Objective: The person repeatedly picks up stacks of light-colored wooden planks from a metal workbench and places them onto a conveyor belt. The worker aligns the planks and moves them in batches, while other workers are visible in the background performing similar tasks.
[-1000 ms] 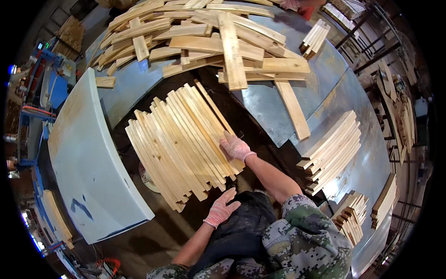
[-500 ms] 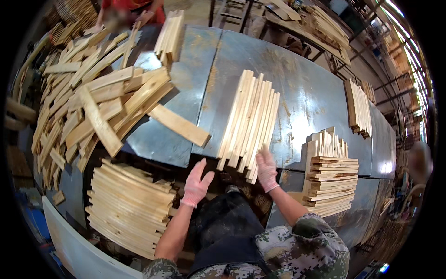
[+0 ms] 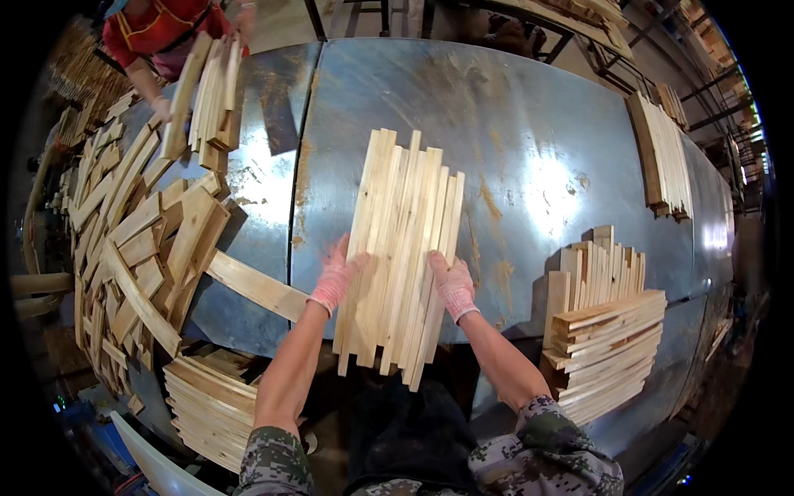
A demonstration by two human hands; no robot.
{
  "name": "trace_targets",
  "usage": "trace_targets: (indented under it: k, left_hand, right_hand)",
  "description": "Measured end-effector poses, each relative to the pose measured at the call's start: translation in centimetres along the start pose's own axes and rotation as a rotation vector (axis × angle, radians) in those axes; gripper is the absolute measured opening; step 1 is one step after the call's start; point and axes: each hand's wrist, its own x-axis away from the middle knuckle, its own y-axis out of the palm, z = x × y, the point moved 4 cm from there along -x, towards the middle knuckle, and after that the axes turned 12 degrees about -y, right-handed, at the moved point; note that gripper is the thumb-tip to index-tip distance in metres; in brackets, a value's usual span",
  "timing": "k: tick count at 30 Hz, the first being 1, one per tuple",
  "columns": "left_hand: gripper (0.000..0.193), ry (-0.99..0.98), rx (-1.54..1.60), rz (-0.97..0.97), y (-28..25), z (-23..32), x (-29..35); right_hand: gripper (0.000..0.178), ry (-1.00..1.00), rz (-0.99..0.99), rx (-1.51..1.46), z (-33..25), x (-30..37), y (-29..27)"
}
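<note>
In front of me a row of pale wooden slats (image 3: 397, 256), stood on edge side by side, lies on the metal table with uneven ends jutting past its near edge. My left hand (image 3: 336, 274), in a pinkish knit glove, grips the row's left side, its fingertips partly hidden. On the opposite side my right hand (image 3: 453, 285), gloved alike, clasps the outer slats with the thumb on top. The two hands squeeze the row between them.
A heap of loose boards (image 3: 157, 240) covers the left, one board (image 3: 256, 283) sticking out. Stacked slats (image 3: 612, 339) stand at right, more (image 3: 662, 157) farther back. Another stack (image 3: 211, 405) sits lower left. A co-worker in red (image 3: 169, 33) handles boards at the far left.
My left hand, free and raised before, now holds the row's left side. My right hand has moved up along the right side. The co-worker has come further into view, handling boards.
</note>
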Motion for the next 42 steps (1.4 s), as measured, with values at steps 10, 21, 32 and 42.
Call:
trace_targets:
  k: [10, 21, 32, 42]
  left_hand:
    - [0.123, 0.196, 0.196, 0.107, 0.9, 4.7, 12.3]
    - [0.117, 0.276, 0.560, 0.608, -9.0, 0.8, 40.8]
    - [0.124, 0.411, 0.851, 1.173, -6.8, -21.3, 76.8]
    - [0.109, 0.523, 1.371, 1.529, 1.8, -46.4, 100.6]
  right_hand:
    - [0.060, 0.006, -0.167, -0.980, -0.6, 2.8, -2.7]
    - [0.071, -0.399, -0.690, -0.920, -18.4, 14.7, 1.6]
    - [0.046, -0.880, -1.111, -0.547, -31.0, 53.5, 12.0]
    - [0.051, -1.049, -1.441, -0.052, -24.6, 91.3, 20.4]
